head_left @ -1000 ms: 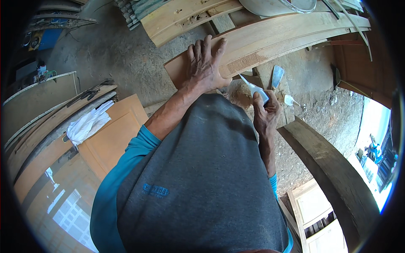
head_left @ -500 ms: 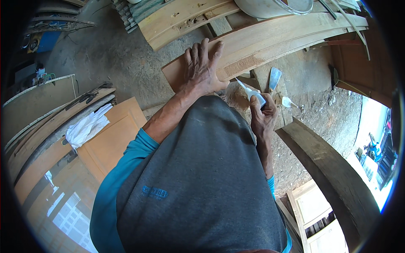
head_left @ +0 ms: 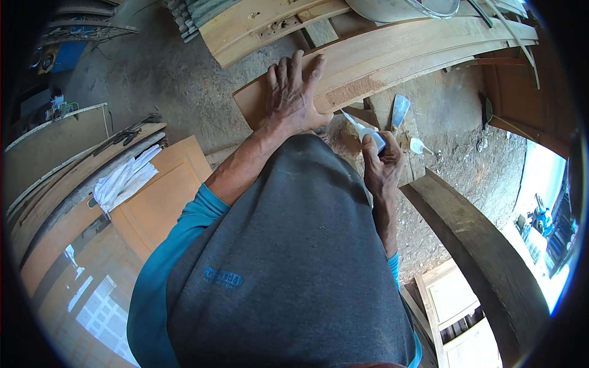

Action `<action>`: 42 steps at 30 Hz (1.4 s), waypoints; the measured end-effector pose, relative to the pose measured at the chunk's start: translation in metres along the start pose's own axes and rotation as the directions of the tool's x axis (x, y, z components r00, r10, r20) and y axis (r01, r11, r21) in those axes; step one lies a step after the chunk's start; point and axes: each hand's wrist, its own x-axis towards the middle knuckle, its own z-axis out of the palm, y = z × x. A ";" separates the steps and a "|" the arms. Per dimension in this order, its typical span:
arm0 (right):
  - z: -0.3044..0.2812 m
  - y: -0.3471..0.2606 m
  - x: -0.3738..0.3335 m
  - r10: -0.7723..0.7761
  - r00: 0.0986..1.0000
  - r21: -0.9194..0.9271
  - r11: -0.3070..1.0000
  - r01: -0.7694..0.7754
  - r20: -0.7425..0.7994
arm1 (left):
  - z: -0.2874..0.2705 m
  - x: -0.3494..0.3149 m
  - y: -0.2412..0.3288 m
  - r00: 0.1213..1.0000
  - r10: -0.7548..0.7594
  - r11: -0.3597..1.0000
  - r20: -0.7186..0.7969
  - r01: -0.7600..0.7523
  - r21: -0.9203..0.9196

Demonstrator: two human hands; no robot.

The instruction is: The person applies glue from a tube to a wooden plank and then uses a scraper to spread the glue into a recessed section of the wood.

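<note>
My left hand (head_left: 291, 97) lies spread on the near end of a long wooden board (head_left: 392, 54), its thumb by the near edge. A rough, sawdust-coloured patch (head_left: 353, 91) shows along that edge, right of the thumb. In my right hand (head_left: 386, 164) is a small white bottle (head_left: 370, 134) with a long narrow nozzle, likely glue; my fingers close around it. The nozzle tip points up and left, close to the board's edge beside the patch; whether it touches I cannot tell. Just right of the bottle lies a putty knife (head_left: 400, 110), with a white nozzle-tipped cap (head_left: 418, 146) nearby.
A white bucket (head_left: 392, 11) stands behind the board, near more planks (head_left: 264, 30). At right a thick, dark timber beam (head_left: 472, 239) slants toward me. Left are a wooden door panel (head_left: 162, 190), a white cloth (head_left: 126, 180) and pliers (head_left: 127, 136) on stacked boards.
The nozzle tip and bottle have shifted very slightly left along the board's edge. My left hand keeps its place on the board; the view has tilted a little.
</note>
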 end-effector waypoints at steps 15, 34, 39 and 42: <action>-0.002 0.001 0.005 -0.016 1.000 0.051 0.999 0.016 0.011 | 0.001 -0.001 -0.001 1.000 0.002 1.000 -0.002 -0.002 0.013; -0.005 -0.002 0.010 -0.020 0.999 0.024 0.999 0.021 -0.039 | -0.001 0.000 0.001 0.999 -0.016 1.000 0.033 0.017 -0.007; -0.008 -0.006 0.012 -0.017 0.999 -0.002 1.000 0.017 -0.031 | -0.001 0.000 0.001 1.000 -0.008 1.000 0.014 0.008 -0.011; -0.009 -0.005 0.013 -0.002 1.000 -0.024 1.000 0.001 -0.026 | -0.002 0.001 0.001 0.999 -0.013 1.000 0.032 0.013 -0.002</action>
